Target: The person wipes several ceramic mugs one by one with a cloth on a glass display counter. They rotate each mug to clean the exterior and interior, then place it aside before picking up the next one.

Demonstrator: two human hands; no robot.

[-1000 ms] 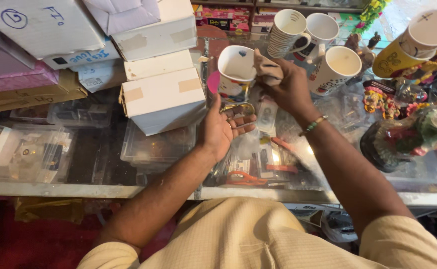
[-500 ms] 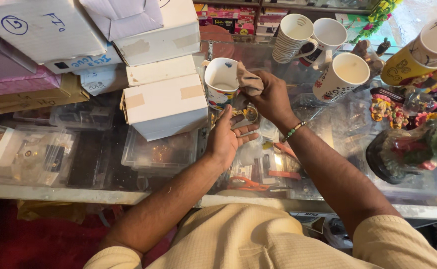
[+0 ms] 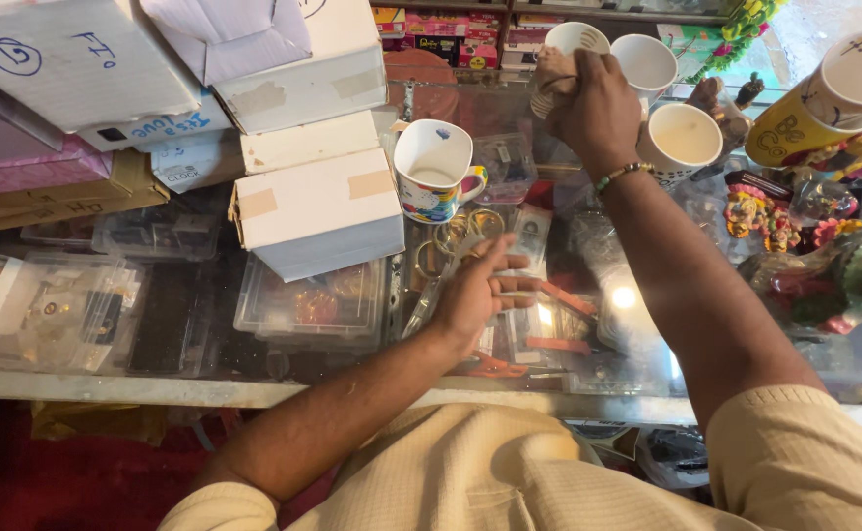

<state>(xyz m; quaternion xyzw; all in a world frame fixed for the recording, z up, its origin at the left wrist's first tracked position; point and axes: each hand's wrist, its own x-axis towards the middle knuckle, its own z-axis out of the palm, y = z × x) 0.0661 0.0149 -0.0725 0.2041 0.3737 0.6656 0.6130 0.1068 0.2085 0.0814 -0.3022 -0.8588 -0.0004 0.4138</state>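
Right hand (image 3: 596,103) grasps a cloth, probably, at the far stacked cups (image 3: 574,41); left hand (image 3: 480,290) open, empty, just near of colourful mug (image 3: 434,169).

1. The right hand (image 3: 596,103) covers most of a cloth (image 3: 552,71) and part of a stack of cups (image 3: 574,41).
2. A yellow mug (image 3: 829,103) – its rim is cut off by the right edge.
3. Items under the glass counter (image 3: 205,324) – blurred by reflections.

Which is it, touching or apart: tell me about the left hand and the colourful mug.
Apart. The head view shows the left hand open over the glass counter, with bare glass and rings between it and the colourful mug standing beyond it.
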